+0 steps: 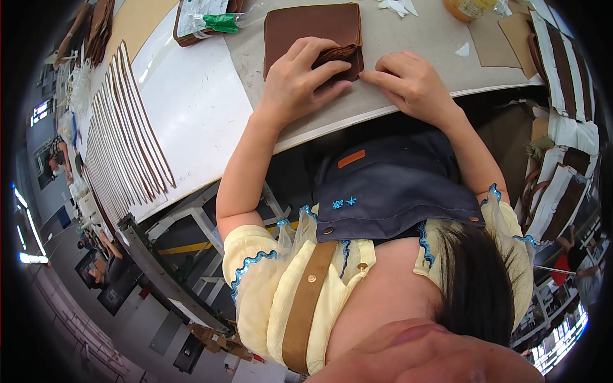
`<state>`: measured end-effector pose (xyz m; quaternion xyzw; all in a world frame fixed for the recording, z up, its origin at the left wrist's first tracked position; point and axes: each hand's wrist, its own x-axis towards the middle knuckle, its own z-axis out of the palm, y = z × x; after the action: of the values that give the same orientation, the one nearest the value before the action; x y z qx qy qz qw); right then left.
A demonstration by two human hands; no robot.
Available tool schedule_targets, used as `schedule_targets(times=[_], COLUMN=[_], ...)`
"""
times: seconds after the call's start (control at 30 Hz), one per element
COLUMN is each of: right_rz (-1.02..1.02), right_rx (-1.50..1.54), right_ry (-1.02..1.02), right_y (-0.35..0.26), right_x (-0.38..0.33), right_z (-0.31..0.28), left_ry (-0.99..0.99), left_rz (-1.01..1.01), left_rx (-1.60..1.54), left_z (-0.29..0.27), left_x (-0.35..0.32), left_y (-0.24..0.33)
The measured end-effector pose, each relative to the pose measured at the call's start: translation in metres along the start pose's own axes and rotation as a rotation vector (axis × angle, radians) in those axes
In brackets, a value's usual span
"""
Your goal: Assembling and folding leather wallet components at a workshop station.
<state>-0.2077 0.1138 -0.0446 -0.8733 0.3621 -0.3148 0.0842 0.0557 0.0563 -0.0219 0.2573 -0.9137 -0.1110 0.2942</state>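
While under left hand (292, 78), brown sheets (308, 29)

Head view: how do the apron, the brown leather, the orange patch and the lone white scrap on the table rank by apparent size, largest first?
1. Apron
2. Brown leather
3. Orange patch
4. White scrap

Navy bib apron (399, 182) with orange-brown patch (350, 159), blue embroidery (338, 204) and riveted brown strap (303, 316); pale-yellow short-sleeved blouse (335, 287), wavy blue trim (258, 256).
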Motion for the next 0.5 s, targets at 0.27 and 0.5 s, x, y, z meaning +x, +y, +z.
schedule_targets(times=[0.27,0.5], right_rz=[-0.010,-0.007], right_rx=[-0.001,0.005], right_ry=[0.005,0.019], right_y=[-0.0004,-0.0004], right_x=[-0.0002,0.0001], right_z=[-0.0002,0.0001], left_ry=[0.016,0.067], left_rz=[0.064,0.056], left_rx=[0.084,0.109], left_z=[0.0030,0.0044], left_x=[-0.0024,0.0003], left_y=[-0.0047,-0.0014])
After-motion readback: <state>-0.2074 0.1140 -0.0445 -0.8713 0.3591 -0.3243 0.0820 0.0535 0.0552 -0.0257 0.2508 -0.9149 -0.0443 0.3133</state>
